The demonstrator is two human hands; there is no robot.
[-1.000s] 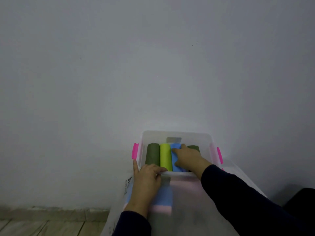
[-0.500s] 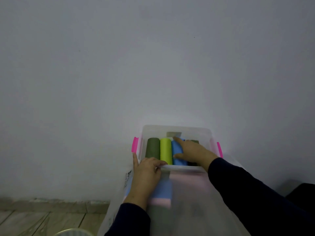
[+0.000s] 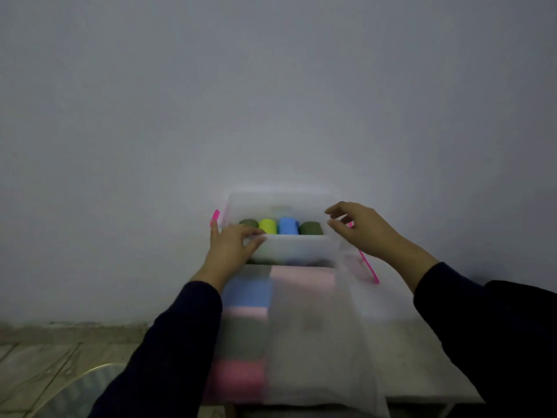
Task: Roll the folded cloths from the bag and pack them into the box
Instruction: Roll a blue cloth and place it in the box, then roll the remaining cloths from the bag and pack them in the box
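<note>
- Right now we're between rolls: the clear box [image 3: 301, 248] sits at the far end of the worktop [image 3: 422, 357] against the wall, with four rolled cloths lined up in it — dark green [image 3: 248, 223], lime [image 3: 268, 226], blue [image 3: 287, 225] and another dark green [image 3: 310, 228], side by side and touching.
- Nearer us lies the translucent bag [image 3: 316, 342], and through it you can make out the folded cloths [image 3: 245, 336] waiting in a stack: blue, pale pink, green, stronger pink, with a larger pale pink one beside them.
- The left hand [image 3: 232, 248] holds the box's near-left corner, thumb hooked over the rim, fingers curled onto the wall, steadying it.
- The right hand [image 3: 361, 229] hovers above the box's right end, fingers loosely spread, holding nothing.
- Next, I'd say, that free hand has to come back to the bag, draw out one folded cloth and roll it tight; the row looks nearly full, so a fresh roll may need squeezing in or a second layer.
- Compared with a second ago: the right hand was down on the blue roll, pressing it into place; now it has lifted off and swung right, and all four rolls show plainly.
</note>
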